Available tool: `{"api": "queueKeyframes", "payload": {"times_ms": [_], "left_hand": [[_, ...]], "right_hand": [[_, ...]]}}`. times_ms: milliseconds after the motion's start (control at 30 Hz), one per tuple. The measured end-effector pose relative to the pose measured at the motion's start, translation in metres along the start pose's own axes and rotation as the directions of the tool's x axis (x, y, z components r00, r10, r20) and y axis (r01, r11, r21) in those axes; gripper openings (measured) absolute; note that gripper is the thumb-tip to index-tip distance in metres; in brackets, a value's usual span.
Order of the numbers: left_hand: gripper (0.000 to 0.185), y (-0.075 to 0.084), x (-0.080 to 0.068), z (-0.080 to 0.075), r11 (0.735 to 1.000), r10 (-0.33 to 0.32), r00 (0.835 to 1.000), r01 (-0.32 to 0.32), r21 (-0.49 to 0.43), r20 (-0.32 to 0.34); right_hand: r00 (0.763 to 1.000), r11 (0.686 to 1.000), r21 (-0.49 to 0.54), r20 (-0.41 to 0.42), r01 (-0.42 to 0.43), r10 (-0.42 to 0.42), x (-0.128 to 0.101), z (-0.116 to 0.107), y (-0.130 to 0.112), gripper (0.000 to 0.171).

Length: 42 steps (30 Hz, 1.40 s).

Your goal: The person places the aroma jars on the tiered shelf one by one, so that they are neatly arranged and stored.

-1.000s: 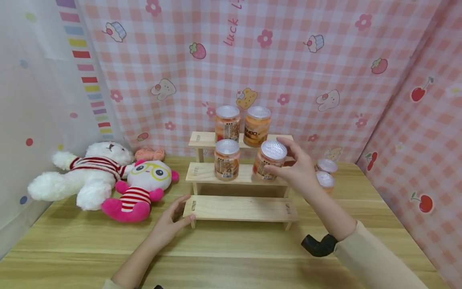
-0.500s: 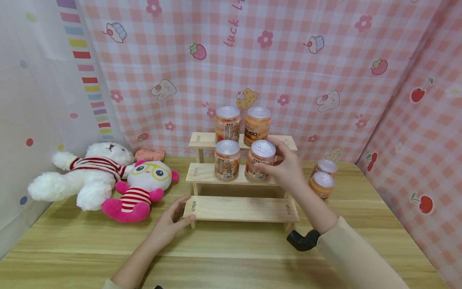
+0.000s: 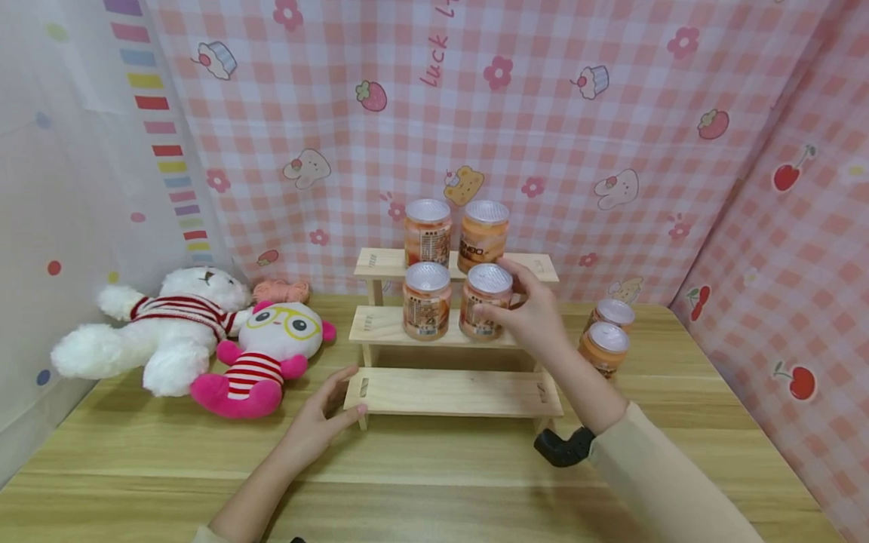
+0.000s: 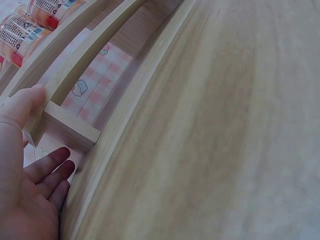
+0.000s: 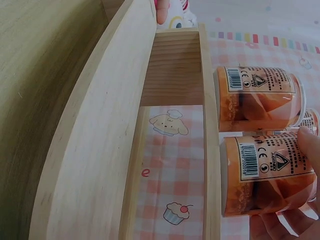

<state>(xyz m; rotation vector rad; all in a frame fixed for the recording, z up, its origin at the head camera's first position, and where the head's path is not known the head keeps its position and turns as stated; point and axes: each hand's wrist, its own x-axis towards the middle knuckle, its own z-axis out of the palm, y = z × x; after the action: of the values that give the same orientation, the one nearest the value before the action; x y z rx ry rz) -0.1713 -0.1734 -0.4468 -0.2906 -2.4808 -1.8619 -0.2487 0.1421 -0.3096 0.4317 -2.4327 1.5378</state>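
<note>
My right hand (image 3: 532, 309) holds a jar of orange fruit pieces (image 3: 483, 309) with a clear, ridged lid, thumb in front and fingers at its right side. It stands upright on the middle step of a wooden three-step stand (image 3: 451, 392). Close to its left is a matching jar (image 3: 426, 305); the right wrist view shows both labels side by side. Two more jars stand on the top step, the left one (image 3: 428, 230) and the right one (image 3: 483, 237). My left hand (image 3: 322, 418) grips the lowest step's left end between thumb and index finger, its other fingers loose beside the leg (image 4: 72, 127).
Two similar jars, one in front (image 3: 604, 348) and one behind (image 3: 614, 313), stand on the table right of the stand. On the left lie a white plush bear (image 3: 186, 320), a pink plush toy (image 3: 271, 354) and a peach-coloured bundle (image 3: 281, 290). A checked curtain (image 3: 543, 136) hangs behind.
My right hand has slid the held jar leftward along the middle step, close to its neighbour. The front jar at right shows more fully. My left hand has stayed put.
</note>
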Motion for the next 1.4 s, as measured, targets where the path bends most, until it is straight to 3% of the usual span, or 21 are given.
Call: {"api": "queueKeyframes", "payload": {"times_ms": [367,733,1000,1400], "left_hand": [[0.063,0.003,0.0,0.0,1.0,-0.012,1.0,0.012,0.005,0.006],[0.063,0.004,0.001,0.0,1.0,-0.014,1.0,0.014,0.015,0.006],[0.062,0.003,0.0,0.0,1.0,-0.014,1.0,0.014,0.019,0.003],[0.062,0.001,0.0,0.0,1.0,-0.015,1.0,0.015,0.015,0.004]], "right_hand": [[1.0,0.999,0.043,0.007,0.012,-0.012,-0.004,-0.003,0.004,0.078],[0.997,0.999,-0.015,-0.061,0.036,-0.037,-0.039,-0.024,0.022,0.073],[0.981,0.994,-0.016,-0.165,0.104,-0.105,-0.061,-0.04,0.046,0.069],[0.948,0.999,-0.035,-0.318,-0.027,0.014,-0.076,-0.071,0.08,0.066]]}}
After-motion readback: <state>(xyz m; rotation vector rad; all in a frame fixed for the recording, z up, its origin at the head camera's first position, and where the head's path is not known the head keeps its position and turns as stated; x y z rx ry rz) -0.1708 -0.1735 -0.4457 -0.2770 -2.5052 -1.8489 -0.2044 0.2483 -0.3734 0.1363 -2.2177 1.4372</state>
